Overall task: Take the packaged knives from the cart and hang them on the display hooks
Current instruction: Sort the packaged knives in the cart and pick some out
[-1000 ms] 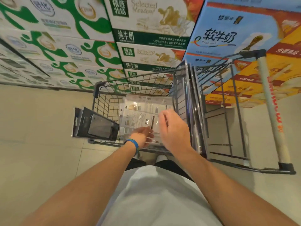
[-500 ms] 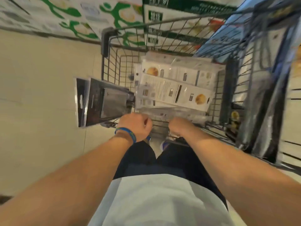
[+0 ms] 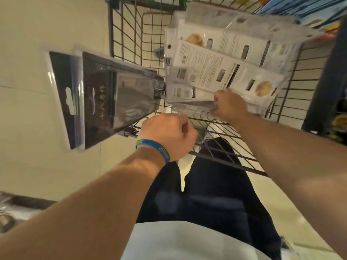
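Two dark packaged knives [image 3: 105, 96] with hang holes stick out to the left over the wall of the wire cart [image 3: 129, 40]. My left hand [image 3: 167, 136], with a blue wristband, is closed in a fist at their lower right corner and seems to hold them; the grip itself is hidden. Several white packaged knives [image 3: 221, 72] lie stacked in the cart basket. My right hand [image 3: 229, 106] pinches the near edge of a clear-fronted white pack in that stack.
The cart's near rim [image 3: 221, 158] runs just in front of my legs. Beige tiled floor [image 3: 37, 147] lies to the left. More dark packs stand against the cart's right side [image 3: 326, 91]. Blue cartons [image 3: 300, 8] show beyond the cart.
The view has tipped down and closer to the cart. My right hand has gone from above the basket to the near edge of the white stack. The left hand and dark packs keep their place.
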Available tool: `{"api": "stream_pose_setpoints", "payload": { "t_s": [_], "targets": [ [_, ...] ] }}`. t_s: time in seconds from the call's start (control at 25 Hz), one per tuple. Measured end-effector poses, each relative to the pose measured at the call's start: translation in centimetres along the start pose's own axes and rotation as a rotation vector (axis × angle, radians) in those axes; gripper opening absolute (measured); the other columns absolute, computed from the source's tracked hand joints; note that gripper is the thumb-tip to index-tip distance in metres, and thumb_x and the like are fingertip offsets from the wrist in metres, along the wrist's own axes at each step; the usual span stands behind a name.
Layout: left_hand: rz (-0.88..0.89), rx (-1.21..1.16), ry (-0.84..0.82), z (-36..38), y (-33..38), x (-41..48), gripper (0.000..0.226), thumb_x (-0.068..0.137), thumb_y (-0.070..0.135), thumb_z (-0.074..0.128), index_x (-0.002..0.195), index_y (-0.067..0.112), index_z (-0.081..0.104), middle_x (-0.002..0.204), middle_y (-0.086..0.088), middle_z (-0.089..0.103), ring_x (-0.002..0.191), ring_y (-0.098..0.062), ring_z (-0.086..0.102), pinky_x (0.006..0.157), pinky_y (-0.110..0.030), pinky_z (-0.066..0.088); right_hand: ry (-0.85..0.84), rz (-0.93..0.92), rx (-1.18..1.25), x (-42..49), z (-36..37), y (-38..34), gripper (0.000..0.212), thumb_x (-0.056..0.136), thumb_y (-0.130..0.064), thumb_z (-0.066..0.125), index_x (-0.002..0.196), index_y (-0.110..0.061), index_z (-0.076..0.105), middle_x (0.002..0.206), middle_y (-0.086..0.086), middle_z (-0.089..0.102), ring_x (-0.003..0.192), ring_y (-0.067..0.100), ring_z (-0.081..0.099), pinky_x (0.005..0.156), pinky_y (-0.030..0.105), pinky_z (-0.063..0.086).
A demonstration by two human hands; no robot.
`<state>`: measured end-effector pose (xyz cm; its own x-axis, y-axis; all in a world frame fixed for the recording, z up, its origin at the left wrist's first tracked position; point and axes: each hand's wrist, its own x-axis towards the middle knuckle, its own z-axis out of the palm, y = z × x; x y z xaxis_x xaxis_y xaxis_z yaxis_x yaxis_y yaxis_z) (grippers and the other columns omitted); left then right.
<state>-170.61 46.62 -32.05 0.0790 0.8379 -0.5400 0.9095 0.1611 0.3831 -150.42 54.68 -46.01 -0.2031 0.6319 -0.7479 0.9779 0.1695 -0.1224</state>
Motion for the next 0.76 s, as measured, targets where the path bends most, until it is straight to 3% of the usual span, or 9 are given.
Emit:
{"api": "stream_pose_setpoints", "payload": {
  "t_s": [0.16,0.28,0.4,0.52,0.64,0.76],
  "targets": [
    [0.012,0.005,0.001,-0.1,0.2,-0.1,0.031,0.081,0.045,0.035,0.056,0.026,0.034,0.051,0.013,0.038,0.052,-0.021,0.042,0.055,-0.029,0.033,0.009,-0.083,-0.148,-0.8,-0.8,-1.6,0.022,0.095,-0.028,0.067,0.115,-0.018,0.069,0.098,0.004,0.061,0.089,0.024,0.059,0.070,0.034,0.045],
    [0.016,-0.001,-0.009,-0.4,0.3,-0.1,0.031,0.081,0.046,0.035,0.057,0.026,0.035,0.053,0.013,0.039,0.057,-0.023,0.046,0.058,-0.029,0.034,0.092,-0.038,0.036,-1.3,-1.9,-2.8,0.055,0.088,-0.048,0.073,0.133,-0.020,0.061,0.124,0.006,0.060,0.116,0.027,0.056,0.086,0.039,0.051],
    [0.019,-0.021,-0.013,-0.4,0.3,-0.1,0.031,0.081,0.047,0.034,0.057,0.027,0.035,0.055,0.012,0.042,0.057,-0.023,0.048,0.059,-0.029,0.035,0.248,0.068,0.101,0.0,-3.0,-2.5,0.081,0.085,-0.041,0.077,0.152,-0.020,0.036,0.160,0.013,0.030,0.144,0.035,0.033,0.107,0.056,0.045],
    [0.031,-0.008,-0.012,-0.1,0.2,-0.1,0.032,0.082,0.048,0.033,0.058,0.027,0.035,0.058,0.009,0.049,0.058,-0.022,0.051,0.056,-0.028,0.035,0.141,0.206,0.011,2.1,-2.6,-2.1,0.114,0.079,-0.018,0.083,0.161,-0.019,0.004,0.169,0.016,-0.007,0.153,0.043,0.011,0.111,0.059,0.041],
    [0.038,0.022,0.016,0.0,0.1,-0.1,0.032,0.082,0.047,0.033,0.057,0.026,0.033,0.055,0.011,0.042,0.054,-0.019,0.045,0.051,-0.025,0.023,0.119,0.242,-0.019,3.3,-1.0,-2.8,0.120,0.083,-0.013,0.079,0.162,-0.015,-0.011,0.168,0.018,-0.018,0.154,0.046,0.005,0.110,0.055,0.045],
    [0.027,0.027,0.023,0.0,0.1,-0.3,0.032,0.082,0.045,0.035,0.058,0.025,0.034,0.055,0.010,0.043,0.052,-0.018,0.042,0.050,-0.025,0.019,0.074,0.229,0.046,3.1,-0.5,-3.1,0.110,0.088,-0.036,0.071,0.162,-0.019,-0.009,0.170,0.015,-0.016,0.154,0.046,0.006,0.110,0.055,0.042]
  ]
}}
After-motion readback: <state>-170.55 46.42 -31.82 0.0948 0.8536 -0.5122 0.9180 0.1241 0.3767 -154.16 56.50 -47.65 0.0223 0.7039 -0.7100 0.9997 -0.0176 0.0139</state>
